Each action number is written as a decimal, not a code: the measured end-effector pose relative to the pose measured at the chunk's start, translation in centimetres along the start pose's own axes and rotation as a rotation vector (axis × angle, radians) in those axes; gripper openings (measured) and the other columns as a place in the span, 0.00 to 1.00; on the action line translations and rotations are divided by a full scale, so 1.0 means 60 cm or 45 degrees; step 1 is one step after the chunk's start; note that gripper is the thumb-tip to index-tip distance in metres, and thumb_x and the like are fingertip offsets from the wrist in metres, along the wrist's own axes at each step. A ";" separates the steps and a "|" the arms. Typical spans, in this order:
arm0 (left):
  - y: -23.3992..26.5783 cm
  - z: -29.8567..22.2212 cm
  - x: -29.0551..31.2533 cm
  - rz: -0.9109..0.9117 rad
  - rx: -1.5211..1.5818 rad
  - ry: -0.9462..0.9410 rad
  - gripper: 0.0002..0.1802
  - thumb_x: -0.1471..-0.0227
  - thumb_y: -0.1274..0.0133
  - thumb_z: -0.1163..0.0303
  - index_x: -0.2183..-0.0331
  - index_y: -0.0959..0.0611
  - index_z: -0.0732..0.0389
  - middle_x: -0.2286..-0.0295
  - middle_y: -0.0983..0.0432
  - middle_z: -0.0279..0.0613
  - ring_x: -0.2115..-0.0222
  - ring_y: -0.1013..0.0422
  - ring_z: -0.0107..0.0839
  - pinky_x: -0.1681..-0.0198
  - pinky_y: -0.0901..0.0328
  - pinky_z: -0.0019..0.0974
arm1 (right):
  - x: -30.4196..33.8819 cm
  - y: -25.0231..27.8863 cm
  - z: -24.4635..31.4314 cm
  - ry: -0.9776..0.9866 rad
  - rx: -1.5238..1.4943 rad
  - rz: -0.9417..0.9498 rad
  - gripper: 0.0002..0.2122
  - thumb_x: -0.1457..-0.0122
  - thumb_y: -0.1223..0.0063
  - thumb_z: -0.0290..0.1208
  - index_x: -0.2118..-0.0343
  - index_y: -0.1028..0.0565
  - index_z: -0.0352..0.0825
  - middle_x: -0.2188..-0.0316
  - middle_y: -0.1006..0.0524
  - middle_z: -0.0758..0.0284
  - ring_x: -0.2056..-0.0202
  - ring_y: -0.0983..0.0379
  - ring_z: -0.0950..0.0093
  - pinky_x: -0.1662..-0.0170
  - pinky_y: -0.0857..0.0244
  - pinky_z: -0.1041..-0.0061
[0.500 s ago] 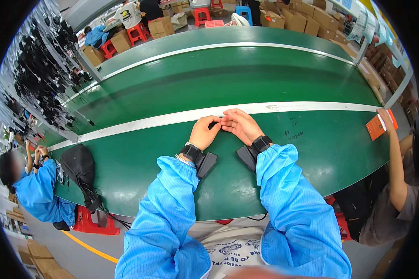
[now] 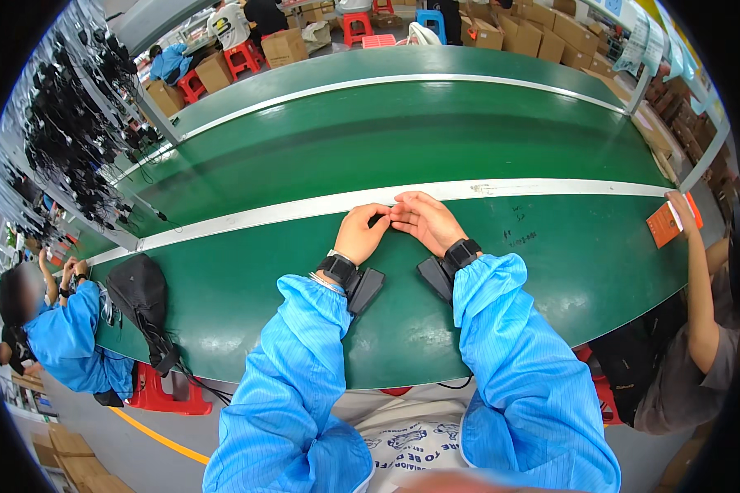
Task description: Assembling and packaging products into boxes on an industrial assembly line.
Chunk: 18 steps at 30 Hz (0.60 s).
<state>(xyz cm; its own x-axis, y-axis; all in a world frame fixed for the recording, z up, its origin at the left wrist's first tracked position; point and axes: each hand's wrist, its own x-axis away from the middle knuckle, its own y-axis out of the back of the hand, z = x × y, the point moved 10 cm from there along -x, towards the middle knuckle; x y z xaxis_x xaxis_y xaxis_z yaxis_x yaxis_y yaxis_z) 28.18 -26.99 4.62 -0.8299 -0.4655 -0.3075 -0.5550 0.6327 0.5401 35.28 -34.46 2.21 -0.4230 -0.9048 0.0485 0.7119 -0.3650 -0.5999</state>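
Observation:
My left hand (image 2: 360, 233) rests on the green table (image 2: 255, 304), loosely curved, with a dark gap between thumb and fingers. Facing it is my right hand (image 2: 427, 223), its palm partly turned inward and its fingers gently bent. The fingertips of both hands meet or nearly meet beside the white strip (image 2: 304, 214). I see no object in either hand, though the inner side of the left is mostly hidden. Black wristbands with dark blocks sit on both wrists: one band (image 2: 337, 268) on the left, another (image 2: 462, 255) on the right. Blue sleeves cover my forearms.
A black bag (image 2: 138, 292) lies on the table at left, near a person in blue (image 2: 70, 329). At right, another person's hand (image 2: 679, 205) holds an orange booklet (image 2: 662, 227). Black cables (image 2: 74, 123) hang at upper left. Cardboard boxes (image 2: 518, 37) stand beyond the table.
My hands have not visibly moved. At far left, another person's head and dark clothing have come into view behind the person in blue, whose raised hand has shifted slightly.

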 end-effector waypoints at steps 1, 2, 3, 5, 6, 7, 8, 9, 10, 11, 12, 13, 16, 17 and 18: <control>-0.002 -0.003 -0.002 -0.006 0.000 -0.002 0.09 0.56 0.52 0.70 0.69 0.25 0.62 0.71 0.28 0.41 0.67 0.32 0.31 0.62 0.40 0.30 | 0.000 0.004 0.003 0.002 -0.002 -0.004 0.10 0.46 0.56 0.34 0.66 0.34 0.33 0.71 0.31 0.66 0.66 0.33 0.76 0.60 0.37 0.77; -0.002 -0.002 -0.002 -0.007 -0.001 -0.001 0.09 0.56 0.52 0.70 0.69 0.25 0.62 0.71 0.28 0.41 0.67 0.32 0.31 0.62 0.40 0.30 | -0.001 0.004 0.001 0.002 -0.005 -0.006 0.10 0.47 0.56 0.34 0.66 0.34 0.33 0.71 0.31 0.66 0.67 0.33 0.76 0.60 0.37 0.76; -0.001 0.002 -0.003 -0.006 0.054 0.021 0.09 0.55 0.53 0.70 0.69 0.25 0.62 0.71 0.28 0.40 0.68 0.32 0.31 0.62 0.39 0.30 | -0.002 0.003 0.001 0.000 -0.005 -0.003 0.10 0.47 0.56 0.34 0.66 0.34 0.33 0.71 0.31 0.66 0.67 0.33 0.76 0.60 0.37 0.76; 0.007 0.011 -0.004 -0.018 0.162 0.067 0.09 0.55 0.53 0.71 0.69 0.24 0.63 0.72 0.27 0.40 0.68 0.32 0.30 0.63 0.39 0.29 | -0.007 -0.003 -0.002 -0.017 0.002 0.015 0.10 0.46 0.56 0.33 0.65 0.34 0.33 0.70 0.30 0.65 0.66 0.33 0.75 0.59 0.38 0.75; 0.008 0.015 -0.005 -0.036 0.156 0.072 0.09 0.55 0.53 0.71 0.69 0.24 0.63 0.72 0.27 0.40 0.68 0.32 0.30 0.63 0.39 0.29 | -0.011 -0.009 -0.004 -0.030 0.007 0.033 0.10 0.46 0.56 0.33 0.65 0.34 0.33 0.70 0.30 0.65 0.65 0.33 0.75 0.59 0.38 0.75; 0.005 0.018 -0.006 -0.016 0.180 0.025 0.08 0.55 0.53 0.71 0.70 0.24 0.63 0.72 0.27 0.40 0.69 0.32 0.30 0.63 0.39 0.29 | -0.017 -0.008 -0.008 -0.014 -0.010 0.034 0.10 0.46 0.57 0.32 0.64 0.34 0.33 0.68 0.30 0.63 0.63 0.33 0.73 0.58 0.38 0.74; 0.016 0.022 -0.001 -0.018 0.178 -0.007 0.08 0.54 0.54 0.71 0.70 0.24 0.63 0.72 0.27 0.41 0.69 0.31 0.29 0.64 0.38 0.29 | -0.023 -0.012 -0.021 -0.016 -0.038 0.066 0.10 0.45 0.59 0.31 0.63 0.35 0.33 0.67 0.31 0.62 0.62 0.33 0.70 0.57 0.39 0.72; 0.021 0.017 0.002 -0.031 0.181 -0.013 0.08 0.54 0.54 0.71 0.71 0.23 0.63 0.72 0.27 0.41 0.69 0.31 0.30 0.64 0.38 0.29 | -0.022 -0.013 -0.022 -0.032 -0.007 0.046 0.10 0.45 0.59 0.31 0.62 0.35 0.32 0.66 0.31 0.61 0.61 0.34 0.70 0.57 0.39 0.72; 0.020 0.010 0.002 -0.051 0.181 -0.015 0.08 0.54 0.54 0.71 0.71 0.23 0.64 0.73 0.26 0.42 0.70 0.31 0.30 0.65 0.37 0.30 | -0.019 -0.012 -0.020 -0.050 0.027 0.034 0.10 0.45 0.59 0.31 0.62 0.36 0.32 0.66 0.31 0.61 0.60 0.34 0.69 0.56 0.39 0.71; 0.011 0.007 -0.005 -0.060 0.151 -0.092 0.08 0.55 0.54 0.71 0.72 0.23 0.63 0.74 0.26 0.43 0.71 0.30 0.33 0.66 0.37 0.32 | -0.018 -0.001 -0.014 -0.028 0.023 0.024 0.11 0.45 0.60 0.31 0.61 0.36 0.32 0.65 0.31 0.60 0.60 0.34 0.69 0.56 0.40 0.71; 0.011 0.002 -0.006 -0.126 0.124 -0.119 0.07 0.56 0.53 0.71 0.73 0.22 0.63 0.75 0.26 0.44 0.71 0.30 0.35 0.67 0.36 0.32 | -0.012 0.008 -0.009 -0.024 0.038 -0.025 0.11 0.45 0.60 0.32 0.60 0.37 0.32 0.66 0.31 0.61 0.60 0.34 0.69 0.56 0.40 0.71; 0.009 0.005 -0.006 -0.107 0.097 -0.120 0.07 0.58 0.53 0.70 0.75 0.22 0.61 0.76 0.27 0.44 0.72 0.31 0.38 0.68 0.36 0.34 | -0.009 0.007 -0.010 -0.030 0.044 -0.037 0.11 0.45 0.59 0.32 0.61 0.36 0.32 0.67 0.31 0.62 0.61 0.33 0.70 0.57 0.39 0.72; 0.017 -0.018 -0.001 -0.174 0.012 -0.174 0.07 0.60 0.52 0.69 0.75 0.21 0.60 0.76 0.27 0.44 0.73 0.31 0.41 0.68 0.37 0.38 | -0.010 0.024 -0.008 -0.023 0.047 0.029 0.13 0.45 0.60 0.33 0.60 0.36 0.32 0.66 0.31 0.63 0.61 0.34 0.70 0.56 0.40 0.74; 0.023 -0.014 0.004 -0.185 0.030 -0.143 0.07 0.60 0.51 0.68 0.75 0.21 0.59 0.76 0.27 0.44 0.73 0.32 0.42 0.68 0.37 0.39 | -0.012 0.016 -0.017 -0.052 0.049 0.079 0.13 0.45 0.60 0.33 0.60 0.36 0.32 0.66 0.31 0.63 0.61 0.34 0.70 0.56 0.40 0.74; 0.033 -0.008 0.009 -0.227 0.006 -0.119 0.07 0.60 0.51 0.68 0.75 0.21 0.59 0.76 0.27 0.44 0.73 0.32 0.42 0.68 0.37 0.39 | -0.015 0.011 -0.021 -0.048 0.051 0.079 0.13 0.45 0.60 0.33 0.59 0.36 0.32 0.66 0.32 0.63 0.61 0.34 0.71 0.56 0.41 0.74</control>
<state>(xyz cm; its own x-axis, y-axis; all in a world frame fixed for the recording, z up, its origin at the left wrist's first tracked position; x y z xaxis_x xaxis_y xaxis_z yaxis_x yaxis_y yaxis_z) 26.63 -26.29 5.91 -0.7201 -0.5112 -0.4692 -0.6936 0.5484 0.4670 35.45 -33.61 0.75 -0.3561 -0.9335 0.0428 0.7582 -0.3154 -0.5707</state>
